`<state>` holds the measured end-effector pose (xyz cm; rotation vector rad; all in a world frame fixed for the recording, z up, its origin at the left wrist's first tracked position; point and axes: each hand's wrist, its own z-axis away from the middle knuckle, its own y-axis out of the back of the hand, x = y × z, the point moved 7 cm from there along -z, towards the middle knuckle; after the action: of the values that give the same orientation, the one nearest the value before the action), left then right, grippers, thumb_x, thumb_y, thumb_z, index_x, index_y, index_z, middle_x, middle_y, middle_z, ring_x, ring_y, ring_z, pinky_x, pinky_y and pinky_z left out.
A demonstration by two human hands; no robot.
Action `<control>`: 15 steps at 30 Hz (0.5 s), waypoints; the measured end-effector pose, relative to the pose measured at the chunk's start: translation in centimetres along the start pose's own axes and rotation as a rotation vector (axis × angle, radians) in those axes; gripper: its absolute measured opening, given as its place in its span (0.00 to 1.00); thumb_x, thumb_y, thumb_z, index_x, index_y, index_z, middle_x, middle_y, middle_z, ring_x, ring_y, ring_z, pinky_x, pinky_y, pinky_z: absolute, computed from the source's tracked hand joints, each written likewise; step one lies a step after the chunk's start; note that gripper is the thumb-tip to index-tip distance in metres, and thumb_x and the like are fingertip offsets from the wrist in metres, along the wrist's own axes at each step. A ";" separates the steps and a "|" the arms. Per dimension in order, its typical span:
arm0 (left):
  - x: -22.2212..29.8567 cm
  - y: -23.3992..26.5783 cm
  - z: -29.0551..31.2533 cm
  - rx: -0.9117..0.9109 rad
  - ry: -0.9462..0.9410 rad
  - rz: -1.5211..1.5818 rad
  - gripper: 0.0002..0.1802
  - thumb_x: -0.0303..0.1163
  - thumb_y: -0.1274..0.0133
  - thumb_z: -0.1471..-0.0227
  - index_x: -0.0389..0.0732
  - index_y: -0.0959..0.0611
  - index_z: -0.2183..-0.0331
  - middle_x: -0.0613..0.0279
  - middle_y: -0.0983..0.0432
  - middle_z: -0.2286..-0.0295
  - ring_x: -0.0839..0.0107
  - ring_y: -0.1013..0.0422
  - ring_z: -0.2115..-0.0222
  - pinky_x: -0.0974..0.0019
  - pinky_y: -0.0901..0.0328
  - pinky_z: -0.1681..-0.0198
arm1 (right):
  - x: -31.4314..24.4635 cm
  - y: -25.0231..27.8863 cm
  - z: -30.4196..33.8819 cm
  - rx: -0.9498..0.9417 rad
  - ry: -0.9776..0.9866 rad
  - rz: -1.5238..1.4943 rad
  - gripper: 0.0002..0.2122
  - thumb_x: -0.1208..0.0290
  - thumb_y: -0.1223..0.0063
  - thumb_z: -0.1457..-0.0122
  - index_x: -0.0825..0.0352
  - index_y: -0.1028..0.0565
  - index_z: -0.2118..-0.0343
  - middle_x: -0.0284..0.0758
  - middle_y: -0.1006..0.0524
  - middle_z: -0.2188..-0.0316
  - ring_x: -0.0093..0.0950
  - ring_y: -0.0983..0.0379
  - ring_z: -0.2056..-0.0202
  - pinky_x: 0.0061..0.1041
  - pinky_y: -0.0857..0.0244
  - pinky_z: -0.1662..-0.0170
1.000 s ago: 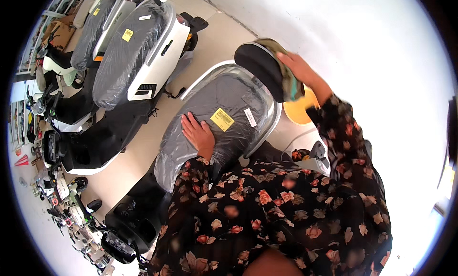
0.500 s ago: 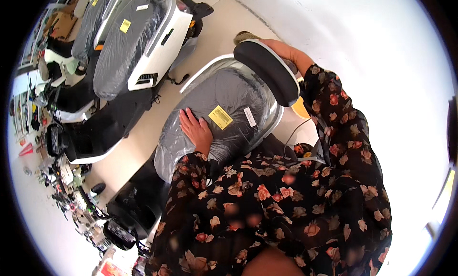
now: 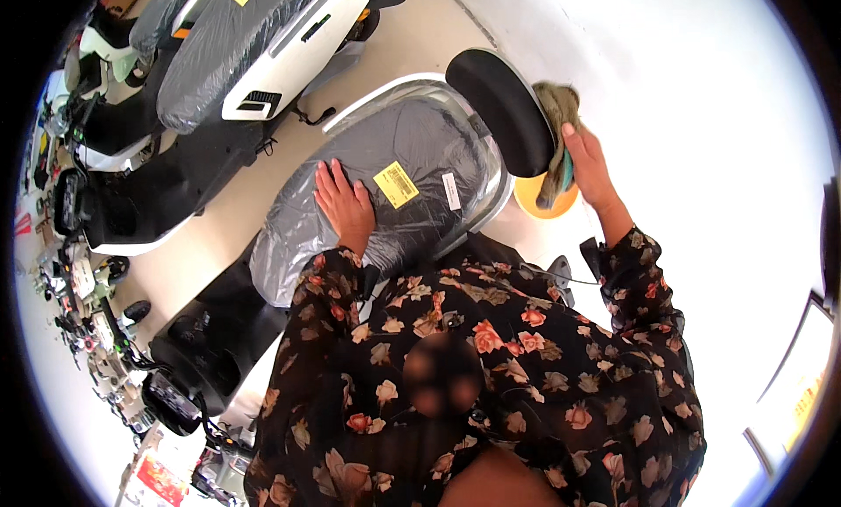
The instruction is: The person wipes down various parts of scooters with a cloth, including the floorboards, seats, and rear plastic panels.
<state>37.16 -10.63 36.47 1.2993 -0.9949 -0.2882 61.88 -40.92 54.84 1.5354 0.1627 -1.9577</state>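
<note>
My left hand (image 3: 344,207) lies flat, fingers a little apart, on the plastic-wrapped dark seat (image 3: 412,139) of a scooter. Beside it a yellow label (image 3: 396,185) and a white label (image 3: 451,191) are stuck on the wrap. At the seat's rear end stands a padded black backrest (image 3: 501,113). My right hand (image 3: 590,167) grips a brownish-green cloth (image 3: 555,113) behind the backrest's outer side, with a bit of teal showing by the fingers. Part of the cloth is hidden by the backrest and my fingers.
A yellow bucket (image 3: 533,200) stands on the floor beneath the cloth. A second scooter with a wrapped seat (image 3: 232,56) is parked to the left. More scooters (image 3: 88,279) line the far left. A white wall (image 3: 692,113) rises on the right.
My right hand has come down and right from behind the backrest's top, so the cloth now shows more fully. My left hand stays on the seat. The whole view has shifted slightly.
</note>
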 end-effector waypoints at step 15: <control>-1.9 -2.2 0.1 0.040 0.031 0.026 0.34 0.42 0.56 0.44 0.47 0.41 0.37 0.52 0.51 0.36 0.52 0.55 0.35 0.43 0.59 0.35 | 9.0 -15.2 -3.9 -0.483 1.185 2.516 0.19 0.63 0.57 0.42 0.68 0.21 0.54 0.46 0.26 0.48 0.45 0.37 0.42 0.48 0.52 0.37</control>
<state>36.73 -10.07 33.60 1.3226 -0.9954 -0.2283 55.75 -30.75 41.26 0.8687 -0.5324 0.8966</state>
